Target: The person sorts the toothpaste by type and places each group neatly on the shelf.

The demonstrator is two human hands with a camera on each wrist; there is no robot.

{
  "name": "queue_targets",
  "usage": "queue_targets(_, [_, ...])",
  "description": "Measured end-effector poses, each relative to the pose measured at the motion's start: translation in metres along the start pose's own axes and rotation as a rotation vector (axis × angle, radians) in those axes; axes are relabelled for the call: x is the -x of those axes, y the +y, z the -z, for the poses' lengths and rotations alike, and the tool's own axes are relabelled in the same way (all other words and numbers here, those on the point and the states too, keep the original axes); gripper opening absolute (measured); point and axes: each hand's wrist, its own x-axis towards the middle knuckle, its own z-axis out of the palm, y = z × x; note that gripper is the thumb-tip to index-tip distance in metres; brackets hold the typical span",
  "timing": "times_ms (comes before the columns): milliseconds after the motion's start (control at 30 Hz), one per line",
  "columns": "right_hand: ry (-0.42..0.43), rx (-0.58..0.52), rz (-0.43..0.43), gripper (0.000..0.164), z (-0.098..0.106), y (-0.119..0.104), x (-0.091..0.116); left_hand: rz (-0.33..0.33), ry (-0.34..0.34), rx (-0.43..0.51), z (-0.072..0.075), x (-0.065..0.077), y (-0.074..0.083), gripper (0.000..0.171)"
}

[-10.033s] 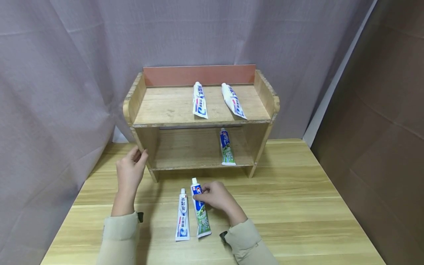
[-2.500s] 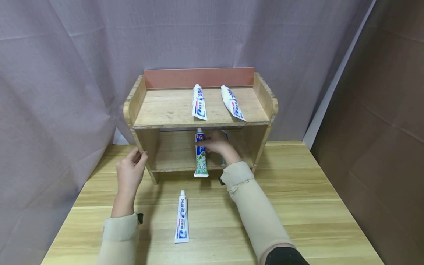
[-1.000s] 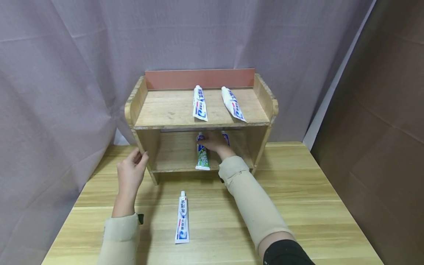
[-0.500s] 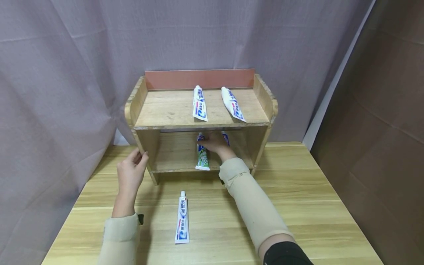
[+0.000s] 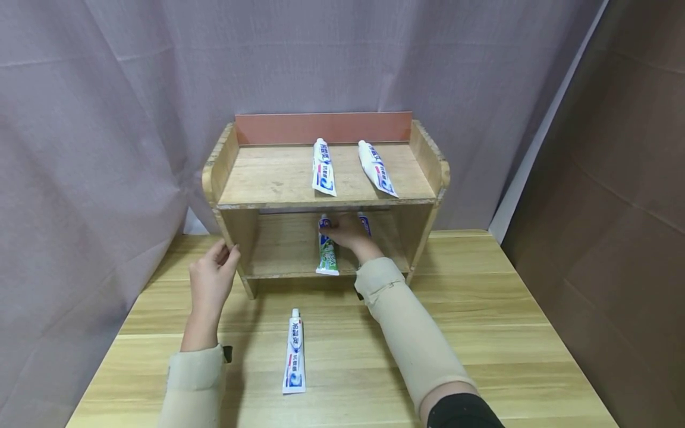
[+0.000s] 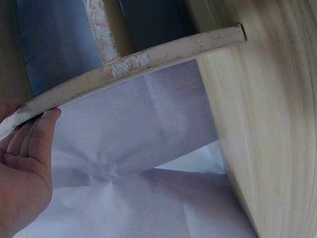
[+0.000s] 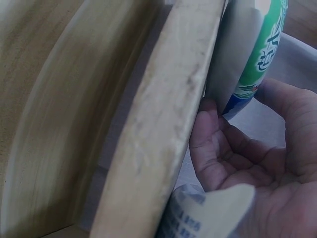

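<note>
A small two-tier wooden shelf [image 5: 289, 244] stands on the table. My left hand [image 5: 211, 276] pinches the front edge of its left side panel [image 6: 163, 52], thumb on one face and fingers on the other. On the lower tier, my right hand [image 5: 348, 232] holds a blue-and-green toothpaste tube [image 5: 327, 255] by its upper part; the tube lies with its cap to the back. In the right wrist view, thumb and fingers pinch this toothpaste tube [image 7: 260, 54] close to the shelf board. A second blue-and-green toothpaste tube [image 5: 364, 222] lies to the right, mostly hidden by my right hand.
Two white-and-blue toothpaste tubes, a straight one [image 5: 323, 167] and a slanted one [image 5: 377, 169], lie on the upper tier. Another white toothpaste tube [image 5: 295, 353] lies on the wooden table [image 5: 481, 333] in front. Grey cloth [image 5: 321, 59] hangs behind.
From the table my right hand has carried the blue-and-green toothpaste tube forward and set it on the lower tier. Over the last second it has barely moved. My left hand has stayed put.
</note>
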Motion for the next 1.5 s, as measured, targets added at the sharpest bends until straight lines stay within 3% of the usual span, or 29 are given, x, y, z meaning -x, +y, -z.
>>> queue_targets(167, [0.003, -0.012, -0.020, 0.067, 0.000, -0.001, 0.002, -0.005, -0.001, 0.001, 0.000, 0.000, 0.000, 0.023])
queue_targets(400, [0.006, -0.016, -0.071, 0.049, 0.000, -0.001, 0.005, -0.014, 0.013, -0.008, -0.001, 0.000, -0.001, 0.022])
queue_targets(867, [0.012, 0.006, -0.055, 0.055, -0.001, -0.001, 0.007, -0.012, 0.004, -0.009, 0.000, 0.000, 0.000, 0.022])
queue_targets(1167, [0.015, 0.048, -0.057, 0.048, 0.001, -0.001, 0.010, 0.008, -0.004, -0.001, 0.000, 0.000, 0.002, 0.025])
queue_targets(1500, [0.031, 0.053, -0.045, 0.040, 0.002, -0.001, 0.014, -0.015, 0.006, 0.006, 0.000, -0.001, 0.001, 0.024])
